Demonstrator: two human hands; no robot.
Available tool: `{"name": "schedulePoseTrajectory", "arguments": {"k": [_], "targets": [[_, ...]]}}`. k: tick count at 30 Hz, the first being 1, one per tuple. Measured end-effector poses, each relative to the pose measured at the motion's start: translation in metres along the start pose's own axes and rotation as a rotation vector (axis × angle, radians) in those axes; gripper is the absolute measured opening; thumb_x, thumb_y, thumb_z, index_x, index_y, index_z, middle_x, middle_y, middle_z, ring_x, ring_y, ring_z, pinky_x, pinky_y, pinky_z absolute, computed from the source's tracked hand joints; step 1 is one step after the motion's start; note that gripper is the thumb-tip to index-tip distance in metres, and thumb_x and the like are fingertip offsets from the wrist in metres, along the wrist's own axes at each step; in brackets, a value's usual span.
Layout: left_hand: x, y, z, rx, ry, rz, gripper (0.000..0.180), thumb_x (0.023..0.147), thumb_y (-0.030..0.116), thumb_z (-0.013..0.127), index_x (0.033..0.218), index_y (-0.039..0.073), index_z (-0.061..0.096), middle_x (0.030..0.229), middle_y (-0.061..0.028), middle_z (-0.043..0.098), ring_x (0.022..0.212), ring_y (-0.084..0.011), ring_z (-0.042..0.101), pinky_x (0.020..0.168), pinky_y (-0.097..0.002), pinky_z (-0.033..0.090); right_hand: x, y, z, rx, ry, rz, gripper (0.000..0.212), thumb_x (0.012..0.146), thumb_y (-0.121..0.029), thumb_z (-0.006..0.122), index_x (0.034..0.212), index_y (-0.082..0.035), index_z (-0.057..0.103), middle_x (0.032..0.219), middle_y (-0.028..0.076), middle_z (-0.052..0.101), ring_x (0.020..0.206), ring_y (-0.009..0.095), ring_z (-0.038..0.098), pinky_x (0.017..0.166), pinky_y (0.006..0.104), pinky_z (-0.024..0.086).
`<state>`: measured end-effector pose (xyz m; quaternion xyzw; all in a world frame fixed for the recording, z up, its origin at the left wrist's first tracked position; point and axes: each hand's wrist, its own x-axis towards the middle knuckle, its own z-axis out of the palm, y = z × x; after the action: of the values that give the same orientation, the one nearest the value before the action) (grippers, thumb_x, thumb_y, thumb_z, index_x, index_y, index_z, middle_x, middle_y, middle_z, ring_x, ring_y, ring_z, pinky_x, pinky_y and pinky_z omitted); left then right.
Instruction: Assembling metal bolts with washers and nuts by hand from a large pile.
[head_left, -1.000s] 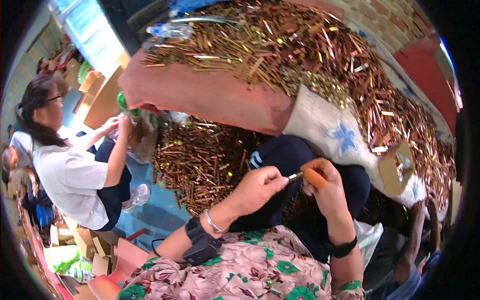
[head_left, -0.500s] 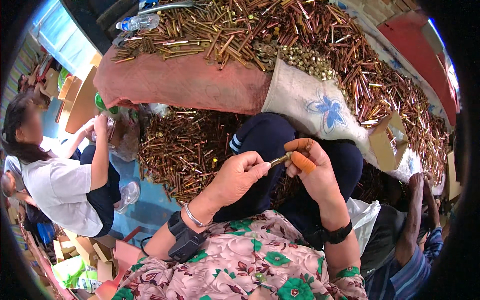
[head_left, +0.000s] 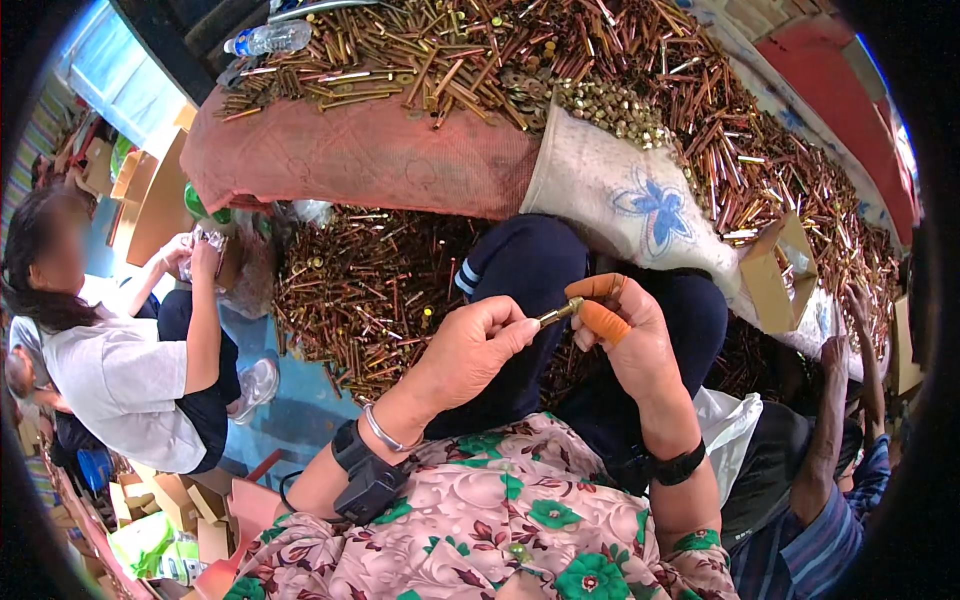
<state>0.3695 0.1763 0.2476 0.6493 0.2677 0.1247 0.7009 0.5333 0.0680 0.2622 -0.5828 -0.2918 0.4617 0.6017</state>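
Note:
Above my lap, my left hand (head_left: 478, 348) pinches a brass-coloured bolt (head_left: 551, 317) between thumb and fingertips. The bolt slants up to the right. My right hand (head_left: 632, 335) wears orange finger covers on thumb and forefinger, which close around the small nut (head_left: 574, 305) at the bolt's far end. Its other fingers are curled. Beyond my knees, a heap of similar nuts (head_left: 612, 112) lies next to flat washers (head_left: 522, 92) and a large spread of long bolts (head_left: 440, 70).
More bolts (head_left: 370, 290) fill the space below the pink cloth edge (head_left: 350, 155). An open cardboard box (head_left: 775, 280) sits on the right, near a co-worker's arms (head_left: 825, 420). At left, another person (head_left: 125, 370) handles clear plastic. A plastic bottle (head_left: 270, 40) lies at the back left.
My right fingertips have shifted around the bolt's end, and the nut shows more plainly. The co-worker on the right has lifted a hand toward the bolt pile. The view has shifted slightly.

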Motion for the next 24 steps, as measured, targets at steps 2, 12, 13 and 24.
{"name": "schedulePoseTrajectory", "arguments": {"k": [2, 12, 13, 24], "targets": [[-0.001, 0.0, 0.001, 0.021, -0.009, -0.009, 0.02, 0.09, 0.021, 0.054, 0.078, 0.005, 0.055, 0.063, 0.0069, 0.043, 0.053, -0.001, 0.036, 0.045, -0.0169, 0.028, -0.001, 0.0, -0.002, -0.01, 0.003, 0.015, 0.018, 0.086, -0.01, 0.059, 0.099, 0.002, 0.056, 0.074, 0.002, 0.055, 0.06, 0.007, 0.048, 0.056, 0.0184, 0.04], [-0.003, 0.0, 0.003, 0.086, -0.001, 0.01, 0.02, 0.088, 0.019, 0.056, 0.076, 0.004, 0.055, 0.064, 0.0079, 0.04, 0.059, -0.0027, 0.032, 0.05, -0.02, 0.028, 0.0, 0.001, 0.005, -0.127, 0.061, -0.002, 0.013, 0.085, -0.013, 0.061, 0.087, -0.002, 0.055, 0.064, 0.0, 0.053, 0.052, 0.004, 0.044, 0.045, 0.0183, 0.033], [-0.003, 0.0, 0.003, 0.097, 0.002, 0.01, 0.02, 0.088, 0.019, 0.056, 0.076, 0.004, 0.055, 0.063, 0.0077, 0.04, 0.059, -0.0029, 0.032, 0.05, -0.0204, 0.028, 0.0, 0.001, 0.005, -0.127, 0.061, -0.002, 0.013, 0.085, -0.013, 0.061, 0.087, -0.002, 0.055, 0.064, 0.0, 0.053, 0.052, 0.004, 0.044, 0.045, 0.0183, 0.033], [-0.004, -0.002, 0.003, 0.117, 0.02, 0.029, 0.02, 0.088, 0.019, 0.057, 0.076, 0.003, 0.055, 0.062, 0.0075, 0.041, 0.058, -0.0033, 0.033, 0.05, -0.0209, 0.029, -0.002, -0.003, 0.009, -0.092, 0.067, 0.109, 0.012, 0.089, -0.012, 0.054, 0.091, -0.001, 0.054, 0.062, 0.002, 0.052, 0.048, 0.006, 0.043, 0.043, 0.0183, 0.033]]}}
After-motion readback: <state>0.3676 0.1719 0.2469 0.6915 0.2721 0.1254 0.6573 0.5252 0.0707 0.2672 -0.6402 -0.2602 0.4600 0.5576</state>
